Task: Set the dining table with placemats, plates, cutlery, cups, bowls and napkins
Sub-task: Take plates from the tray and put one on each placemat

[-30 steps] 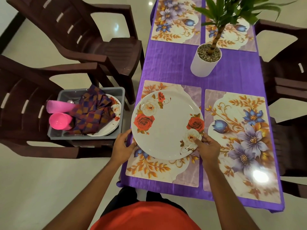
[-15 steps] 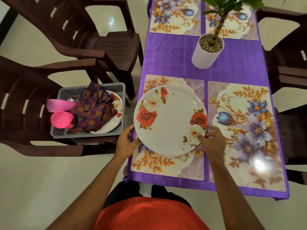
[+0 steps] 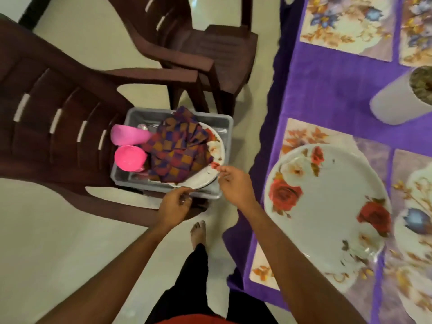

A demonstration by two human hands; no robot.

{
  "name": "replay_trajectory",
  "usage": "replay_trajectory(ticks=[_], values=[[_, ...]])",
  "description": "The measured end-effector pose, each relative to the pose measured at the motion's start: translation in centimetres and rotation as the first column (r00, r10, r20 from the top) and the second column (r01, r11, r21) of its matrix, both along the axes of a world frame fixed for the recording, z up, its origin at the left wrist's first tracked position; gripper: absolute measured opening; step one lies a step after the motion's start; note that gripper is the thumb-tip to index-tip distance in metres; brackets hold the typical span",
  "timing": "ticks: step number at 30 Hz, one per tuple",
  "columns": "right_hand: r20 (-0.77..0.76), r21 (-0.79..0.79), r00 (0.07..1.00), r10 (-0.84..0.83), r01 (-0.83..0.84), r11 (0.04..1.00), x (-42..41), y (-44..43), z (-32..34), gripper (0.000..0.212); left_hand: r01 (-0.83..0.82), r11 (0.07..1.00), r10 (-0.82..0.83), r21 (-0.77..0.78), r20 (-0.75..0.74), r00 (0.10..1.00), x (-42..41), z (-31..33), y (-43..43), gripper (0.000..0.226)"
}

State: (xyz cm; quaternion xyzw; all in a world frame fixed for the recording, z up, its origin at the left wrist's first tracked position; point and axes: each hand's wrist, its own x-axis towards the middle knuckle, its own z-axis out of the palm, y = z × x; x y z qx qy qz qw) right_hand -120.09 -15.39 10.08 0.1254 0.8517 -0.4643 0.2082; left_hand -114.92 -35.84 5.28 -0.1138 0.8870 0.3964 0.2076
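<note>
A white plate with red roses [image 3: 327,202] lies on the near-left floral placemat [image 3: 301,134] on the purple-clothed table [image 3: 327,85]. To the left, a grey bin [image 3: 225,127] sits on a brown chair [image 3: 58,101]. In it are a second rose plate [image 3: 216,146], checked napkins [image 3: 180,146] lying on that plate, and two pink cups [image 3: 129,135]. My left hand [image 3: 174,204] pinches the second plate's near rim. My right hand [image 3: 236,183] pinches its right rim. The image is motion-blurred.
A second brown chair [image 3: 198,43] stands behind the first, close to the table edge. A white plant pot [image 3: 395,106] stands mid-table. More floral placemats lie at near right [image 3: 411,253] and at the far end [image 3: 346,24]. My bare foot [image 3: 198,232] is on the floor.
Both hands let go of the plate on the placemat and moved left to the plate in the bin. The view swung left and down.
</note>
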Motion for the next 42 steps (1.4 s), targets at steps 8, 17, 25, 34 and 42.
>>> replay_trajectory(ticks=[8, 17, 25, 34, 42], values=[[0.217, 0.395, 0.971, 0.099, -0.180, 0.901, -14.5, -4.3, -12.5, 0.038, 0.401, 0.887, -0.435, -0.230, -0.123, 0.892, -8.8, -8.8, -4.1, 0.042], [0.158, 0.696, 0.977, 0.146, -0.215, 0.685, -19.0, -4.4, -17.8, 0.018, 0.649, 0.555, -0.785, -0.521, -0.069, 0.616, -21.8, -15.8, 1.3, 0.062], [0.220, 0.642, 0.965, 0.145, -0.255, 0.723, -19.4, -4.8, -17.9, 0.024, 0.657, 0.324, -0.802, -0.680, 0.172, 0.573, -23.9, -15.6, -0.4, 0.072], [0.242, 0.568, 0.965, 0.101, -0.225, 0.792, -19.6, -5.7, -17.9, 0.035, 0.667, 0.349, -0.775, -0.659, 0.197, 0.601, -20.9, -16.5, -3.6, 0.053], [0.299, 0.562, 0.943, 0.146, -0.298, 0.772, -20.4, -6.1, -19.0, 0.051, 0.613, 0.485, -0.755, -0.624, 0.055, 0.654, -19.9, -18.2, -3.8, 0.048]])
